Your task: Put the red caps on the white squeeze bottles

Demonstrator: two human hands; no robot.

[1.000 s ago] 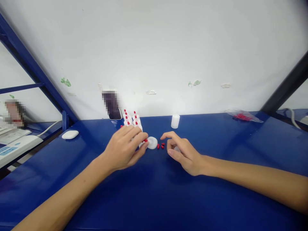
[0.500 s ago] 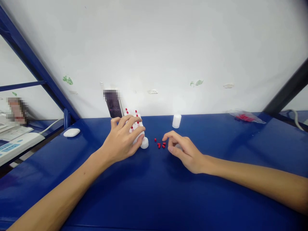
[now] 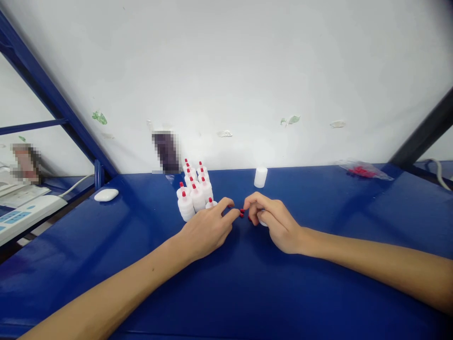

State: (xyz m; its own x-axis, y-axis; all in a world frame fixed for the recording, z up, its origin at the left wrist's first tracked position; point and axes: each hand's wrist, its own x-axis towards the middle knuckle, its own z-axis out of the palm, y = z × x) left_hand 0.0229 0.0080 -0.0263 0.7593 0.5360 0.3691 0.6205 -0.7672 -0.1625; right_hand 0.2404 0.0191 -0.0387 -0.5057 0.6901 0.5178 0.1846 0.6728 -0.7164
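Several white bottles with red tips [image 3: 197,199] stand grouped left of the middle of the blue table. My left hand [image 3: 210,226] is just in front of them, thumb and forefinger apart beside small red caps [image 3: 242,213] on the table. One red-tipped bottle [image 3: 211,203] is partly hidden behind this hand. Right of the caps, my right hand [image 3: 278,222] is curled around a white object [image 3: 262,218], mostly covered by its fingers. Another red piece [image 3: 249,218] shows by its fingertips. Farther back stands a white cylinder [image 3: 261,177].
A clear bag with red pieces [image 3: 363,172] lies at the back right. A white mouse-shaped object [image 3: 106,195] is on the left, near a power strip [image 3: 31,210]. A blurred dark phone-like object [image 3: 167,152] leans on the wall. Blue posts [image 3: 53,89] rise at the left.
My left hand has moved right and toward me, from the bottles to the red caps, uncovering the bottle group. My right hand has curled its fingers in more and stays in nearly the same place.
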